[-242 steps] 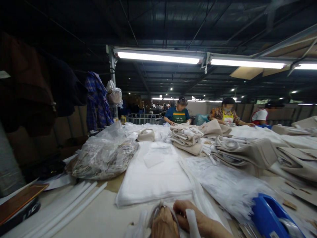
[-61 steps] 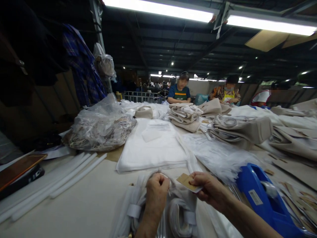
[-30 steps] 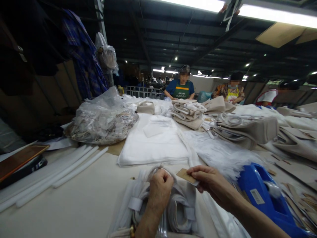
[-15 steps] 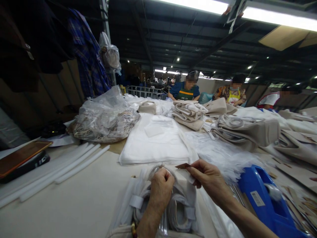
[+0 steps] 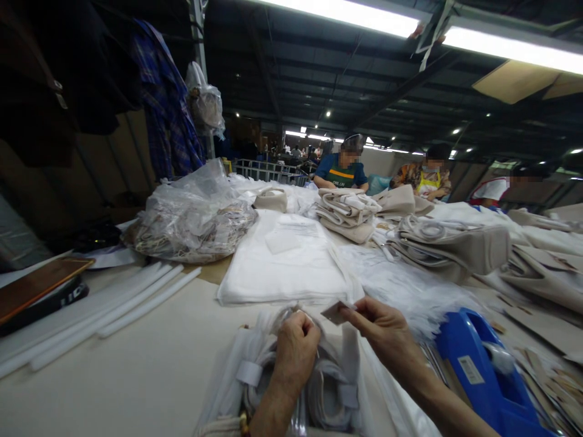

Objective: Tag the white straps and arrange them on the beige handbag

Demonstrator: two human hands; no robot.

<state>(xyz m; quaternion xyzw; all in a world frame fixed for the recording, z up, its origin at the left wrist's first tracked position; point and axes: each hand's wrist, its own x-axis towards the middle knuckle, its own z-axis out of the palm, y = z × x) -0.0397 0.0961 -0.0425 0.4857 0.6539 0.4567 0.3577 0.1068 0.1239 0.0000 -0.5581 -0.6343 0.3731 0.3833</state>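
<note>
Worktable [image 5: 150,352] under pinched hands [image 5: 298,343] [image 5: 387,328], card [image 5: 336,312] in right

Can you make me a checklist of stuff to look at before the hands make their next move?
1. Small card gripped: ok, the right hand pinches it between thumb and fingers.
2. Writing on the card readable: not ok, none can be read from here.
3. Left hand over the beige bundle: ok, its fingers are curled closed there.
4. What the left fingertips pinch: cannot tell, the hand hides it.
5. Blue tape dispenser has a roll: ok, it sits to the right of the right forearm.
</note>
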